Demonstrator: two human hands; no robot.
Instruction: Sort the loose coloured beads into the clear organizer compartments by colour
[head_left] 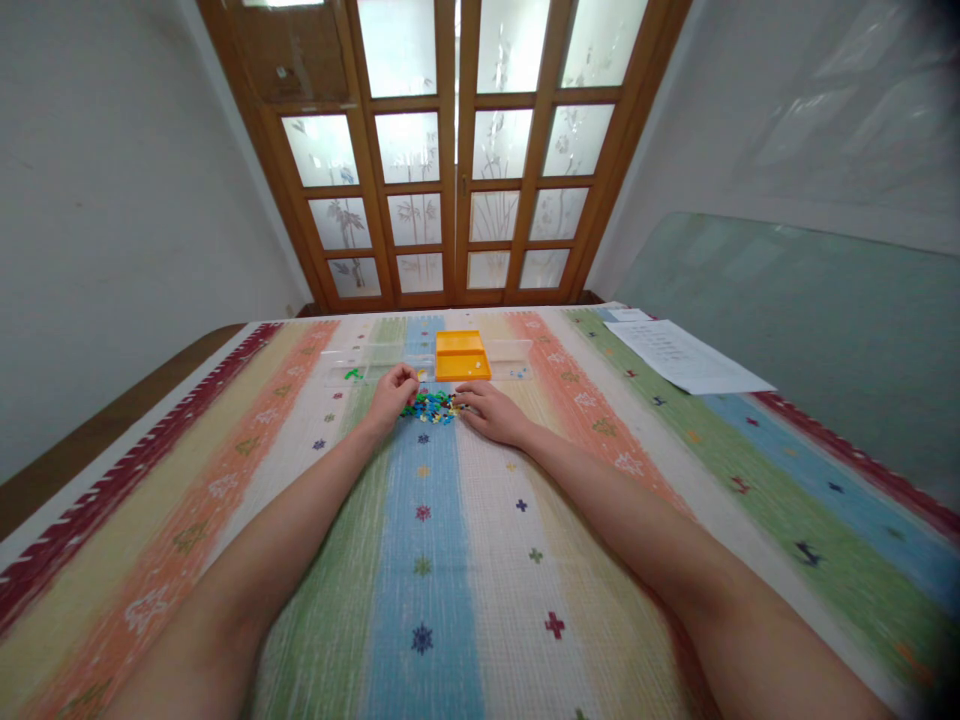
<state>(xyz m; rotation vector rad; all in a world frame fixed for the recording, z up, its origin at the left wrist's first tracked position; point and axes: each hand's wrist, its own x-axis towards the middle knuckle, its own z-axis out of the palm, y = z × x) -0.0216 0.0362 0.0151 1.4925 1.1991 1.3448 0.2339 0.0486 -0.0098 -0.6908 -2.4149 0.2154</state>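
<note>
A small pile of tiny colourful pieces (433, 407), mostly blue, green, yellow and dark, lies on the striped tablecloth between my hands. At its left edge is my left hand (393, 392), its fingers curled together in a pinch; whatever they hold is too small to make out. My right hand (491, 410) rests at the pile's right side, fingers stretched toward the pieces and touching its edge. Just beyond the pile stands an open orange-yellow box (464, 367) with a small white piece in it. Green pieces (354, 374) sit in a clear plastic box (330, 357) at left.
Another clear plastic tray (517, 352) with a few small pale pieces is right of the yellow box. White paper sheets (686, 357) lie at the table's right side, beside a pale green panel (795, 320). Wooden glazed doors (455, 200) stand behind the table.
</note>
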